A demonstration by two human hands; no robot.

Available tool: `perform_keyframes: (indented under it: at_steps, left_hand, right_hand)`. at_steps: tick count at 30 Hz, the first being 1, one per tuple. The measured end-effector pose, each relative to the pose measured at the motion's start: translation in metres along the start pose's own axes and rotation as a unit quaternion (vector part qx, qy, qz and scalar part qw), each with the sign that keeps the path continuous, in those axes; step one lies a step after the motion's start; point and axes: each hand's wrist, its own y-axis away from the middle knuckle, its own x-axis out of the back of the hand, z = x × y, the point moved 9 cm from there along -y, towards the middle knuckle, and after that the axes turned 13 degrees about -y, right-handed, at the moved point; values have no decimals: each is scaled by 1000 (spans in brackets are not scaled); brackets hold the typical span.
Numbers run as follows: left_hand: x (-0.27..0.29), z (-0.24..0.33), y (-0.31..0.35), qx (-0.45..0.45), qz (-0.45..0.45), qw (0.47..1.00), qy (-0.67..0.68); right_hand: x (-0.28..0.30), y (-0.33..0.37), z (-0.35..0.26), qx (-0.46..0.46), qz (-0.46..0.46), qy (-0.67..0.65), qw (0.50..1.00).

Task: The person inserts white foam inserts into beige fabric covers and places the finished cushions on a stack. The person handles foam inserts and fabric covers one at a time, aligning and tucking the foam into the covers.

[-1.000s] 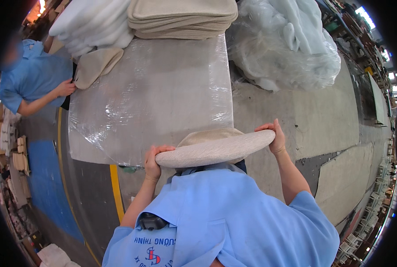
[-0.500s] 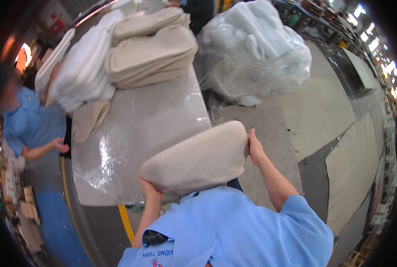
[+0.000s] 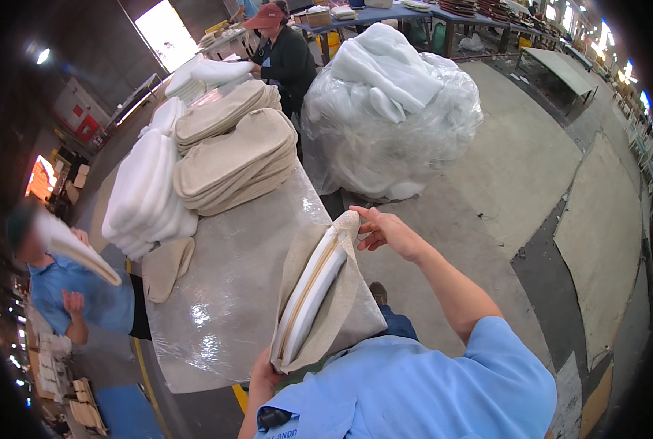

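Observation:
Over the near right corner of the plastic-covered table (image 3: pixel 231 293), I hold a seat cushion (image 3: pixel 313 293) tilted on its edge. Its beige cover gapes along the side, showing white padding with a tan strip in the middle. My left hand (image 3: pixel 266 372) grips the lower end, its fingers partly hidden beneath. My right hand (image 3: pixel 386 233) is closed on the upper tip of the cover. Farther off on the table lie stacked beige covers (image 3: pixel 235 164), white pads (image 3: pixel 140 194) beside them, and one loose beige piece (image 3: pixel 169 268).
A co-worker in blue (image 3: pixel 85 293) stands at the left with a white pad (image 3: pixel 77 247). Another person in a red cap (image 3: pixel 290 73) is behind the stacks. A big plastic bag of white padding (image 3: pixel 392 121) sits beyond the table. Flat sheets (image 3: pixel 605 249) cover the floor at right.
The cushion has turned from lying crosswise, smooth face showing, to standing on edge with its open side up. My right hand has moved left to its upper tip. The co-worker now holds a pad.

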Motion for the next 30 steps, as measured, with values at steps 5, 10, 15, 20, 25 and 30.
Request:
perform_keyframes:
  at_steps: [5,10,15,20,25,30]
  left_hand:
    - [38,-26,4,7,7,1000,-12]
    - [28,-11,8,-33,14,994,100]
    - [24,42,35,-191,-1,968,166]
    - [-22,68,59,-263,-47,950,159]
    - [-28,63,68,-266,-45,945,186]
    - [-9,17,53,-230,105,956,146]
  right_hand:
    - [-14,-21,12,-8,36,20,999]
    - [7,-68,27,92,142,181,969]
    - [30,-100,82,-32,199,-61,978]
    - [74,-126,88,-37,207,-95,973]
    - [63,-148,93,-8,152,-136,979]
    - [57,-119,91,9,98,-79,992]
